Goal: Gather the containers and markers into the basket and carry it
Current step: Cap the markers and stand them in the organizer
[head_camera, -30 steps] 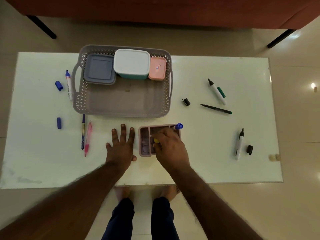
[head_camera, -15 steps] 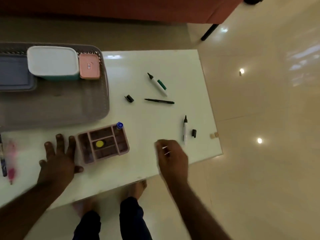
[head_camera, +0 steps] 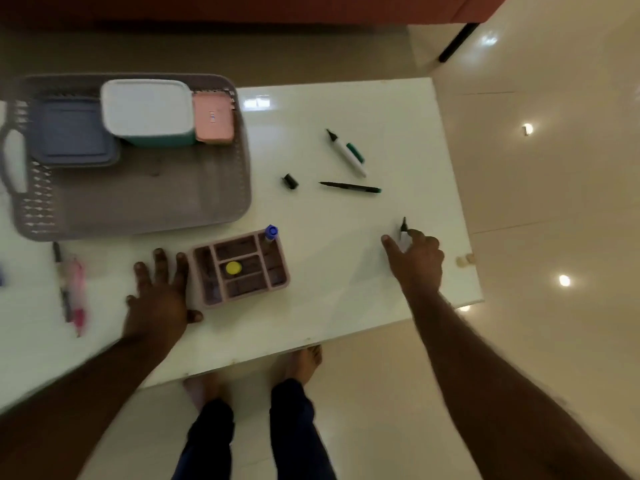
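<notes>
Here the right hand (head_camera: 417, 258) sits close to the worktop's (head_camera: 346, 289) right edge, fingers curled around a black-tipped marker (head_camera: 403, 226) — only its tip shows. Bare white surface lies between it and the pink divided tray (head_camera: 242, 268), which holds a yellow disc (head_camera: 233, 268) and an upright blue marker (head_camera: 270, 232). The left hand (head_camera: 161, 296) lies flat, fingers spread, touching the tray's left side, gripping nothing. The grey perforated basket (head_camera: 221, 202) sits at far left — blue-grey, white and pink lidded containers along its back wall.
</notes>
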